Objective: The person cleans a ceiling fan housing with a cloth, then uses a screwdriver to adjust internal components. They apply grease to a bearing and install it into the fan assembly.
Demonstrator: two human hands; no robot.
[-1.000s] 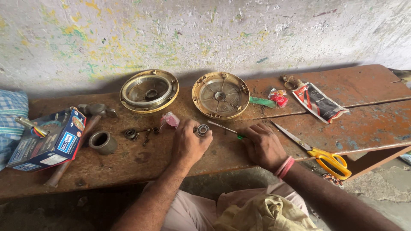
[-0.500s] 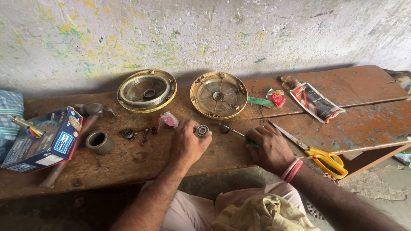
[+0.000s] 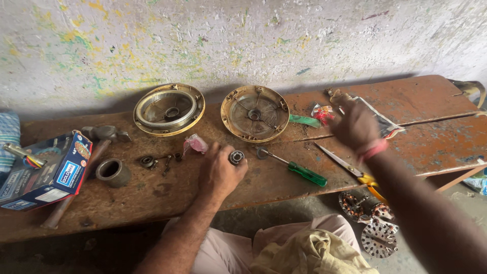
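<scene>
L hand point(image 3: 219, 172) pinches bearing point(image 3: 236, 157); R hand point(image 3: 355, 124) well apart.

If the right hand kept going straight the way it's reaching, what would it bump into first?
The right hand points up and away toward the far right of the bench. First in its line looks like the flat packet lying partly under it, with the red wrapper just to its left. The hand is blurred, so depth is uncertain.

A small round steel bearing point(image 3: 236, 157) stands on edge on the wooden bench, apparently pinched between fingertips, near a green-handled screwdriver point(image 3: 295, 167).
</scene>
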